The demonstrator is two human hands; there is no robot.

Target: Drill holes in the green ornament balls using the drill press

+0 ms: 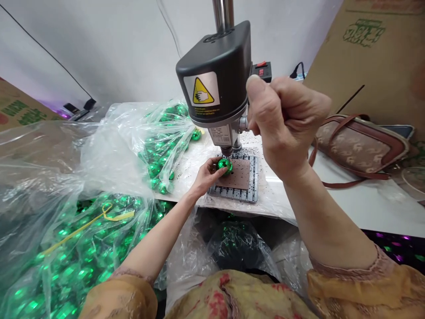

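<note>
Pressing, head view: the left hand [206,177] is pinching the green faceted ball [225,165] on the brown pad [239,174] of the grey base plate [254,177], right under the press spindle [227,150]. The right hand [285,119] is clamped in a fist around the lever, which is mostly hidden. To do it well, the person is better off keeping the ball centred, fingertips low and clear of the spindle, and pulling steadily. Bags of green balls [159,146] are lying on the table [365,204] just left.

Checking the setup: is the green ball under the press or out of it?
Under it: left hand holds the green ball on the pad, directly beneath the press.
</note>
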